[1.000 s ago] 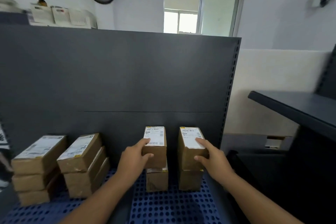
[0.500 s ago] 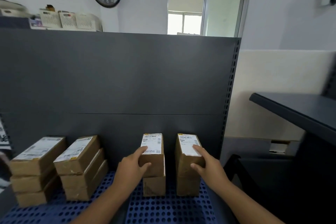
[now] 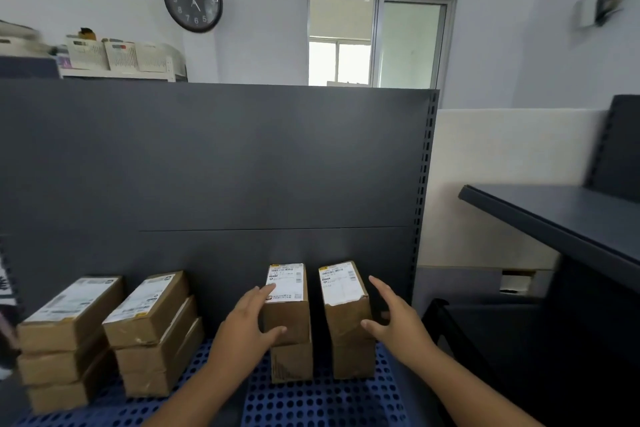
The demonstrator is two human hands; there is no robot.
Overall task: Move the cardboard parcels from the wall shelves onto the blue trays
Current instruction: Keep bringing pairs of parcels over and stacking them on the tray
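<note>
**A:** Parcels [image 3: 149, 315] stacked on the blue tray [image 3: 311, 402] yet?

**B:** Yep, by the back panel [image 3: 242, 166]; left hand [image 3: 242, 333] flat on top parcel [image 3: 287, 308], fingers together, probably squaring it; right hand [image 3: 398, 326] spread, just beside right stack [image 3: 346, 322].

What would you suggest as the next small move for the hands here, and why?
Probably lift the left hand off the top parcel and draw both hands back. That parcel looks squarely seated on the one below, on the blue tray, and the right hand is open beside the right stack, so nothing seems to need holding.
</note>
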